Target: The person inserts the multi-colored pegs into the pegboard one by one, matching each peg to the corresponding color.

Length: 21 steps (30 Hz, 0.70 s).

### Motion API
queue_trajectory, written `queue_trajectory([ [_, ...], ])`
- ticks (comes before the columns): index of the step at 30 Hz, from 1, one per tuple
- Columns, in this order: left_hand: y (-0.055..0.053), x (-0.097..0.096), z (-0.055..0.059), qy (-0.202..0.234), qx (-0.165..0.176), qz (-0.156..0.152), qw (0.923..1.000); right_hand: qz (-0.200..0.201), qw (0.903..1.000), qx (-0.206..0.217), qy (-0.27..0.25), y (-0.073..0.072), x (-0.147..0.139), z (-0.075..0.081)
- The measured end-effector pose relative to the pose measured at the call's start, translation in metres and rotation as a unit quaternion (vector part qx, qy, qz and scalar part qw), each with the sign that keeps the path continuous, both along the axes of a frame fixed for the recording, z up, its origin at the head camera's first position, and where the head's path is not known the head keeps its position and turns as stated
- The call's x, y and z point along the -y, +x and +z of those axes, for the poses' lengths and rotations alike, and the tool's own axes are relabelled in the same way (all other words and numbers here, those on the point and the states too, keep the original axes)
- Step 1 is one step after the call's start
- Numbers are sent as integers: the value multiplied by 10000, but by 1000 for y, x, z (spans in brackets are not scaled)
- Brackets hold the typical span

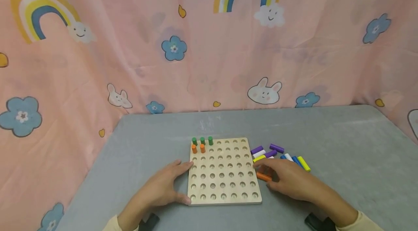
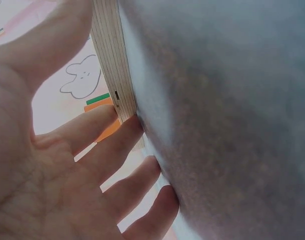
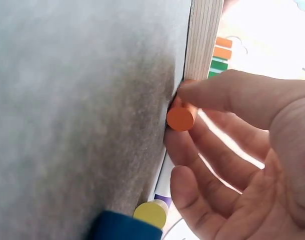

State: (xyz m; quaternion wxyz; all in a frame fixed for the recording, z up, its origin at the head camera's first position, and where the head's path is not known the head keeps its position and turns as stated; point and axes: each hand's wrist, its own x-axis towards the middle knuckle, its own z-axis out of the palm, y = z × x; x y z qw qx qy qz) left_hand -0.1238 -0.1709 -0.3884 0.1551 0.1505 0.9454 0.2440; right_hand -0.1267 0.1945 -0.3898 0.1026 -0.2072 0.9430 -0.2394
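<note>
A square wooden pegboard (image 1: pixel 222 171) with rows of round holes lies on the table. Three green pegs (image 1: pixel 202 140) stand in its far-left corner holes, with two orange pegs (image 1: pixel 198 148) in the row in front. My left hand (image 1: pixel 163 185) touches the board's left edge, fingers spread and thumb at the near corner; the left wrist view shows fingertips against the board's side (image 2: pixel 112 55). Beside the right edge, my right hand (image 1: pixel 290 180) pinches a loose orange peg (image 3: pixel 180 118) lying low by the table, its thumb and fingers on either side.
Just past my right hand lie several loose pegs, among them a purple peg (image 1: pixel 277 148), a yellow peg (image 1: pixel 303 163) and a white peg (image 1: pixel 289 157). The grey table (image 1: pixel 352 144) ends at a pink patterned curtain (image 1: pixel 202 75) behind.
</note>
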Motion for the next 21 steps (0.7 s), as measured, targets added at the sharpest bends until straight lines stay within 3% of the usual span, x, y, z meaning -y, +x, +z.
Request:
queue_trajectory([
  [13, 0, 0, 0, -34, -28, -66, 10000, -170, 9977, -626, 214, 4, 1, -3],
  [21, 2, -1, 0, -19, 19, -18, 10000, -181, 9960, -855, -213, 5, -1, -1],
])
